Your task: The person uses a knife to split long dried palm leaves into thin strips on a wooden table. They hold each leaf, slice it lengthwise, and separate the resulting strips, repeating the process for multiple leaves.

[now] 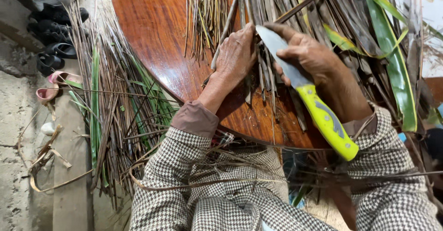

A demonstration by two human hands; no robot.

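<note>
The right hand [308, 56] is closing its fingers around a knife [304, 90] near where the blade meets the handle, with the forefinger stretching forward over the pale blade. The blade tip is pointing away from the person and just reaching the fingertips of the other hand, while the yellow-green handle is sticking out behind the wrist, toward the person's lap.

The left hand [235, 56] is lying palm down, fingers curling over a bundle of dry leaf strips [265, 81] and pressing them onto the round wooden table [157, 32]. The strips are running under and between the two hands, their near ends trailing past the left wrist toward the table's edge.

Beyond the right hand, long green leaves [397, 69] are lying across a darker heap of dried ones. To the outer side of the left arm, off the table, a pile of stalks and leaves [110, 115] is lying on the ground, with sandals [53, 51] farther out.
</note>
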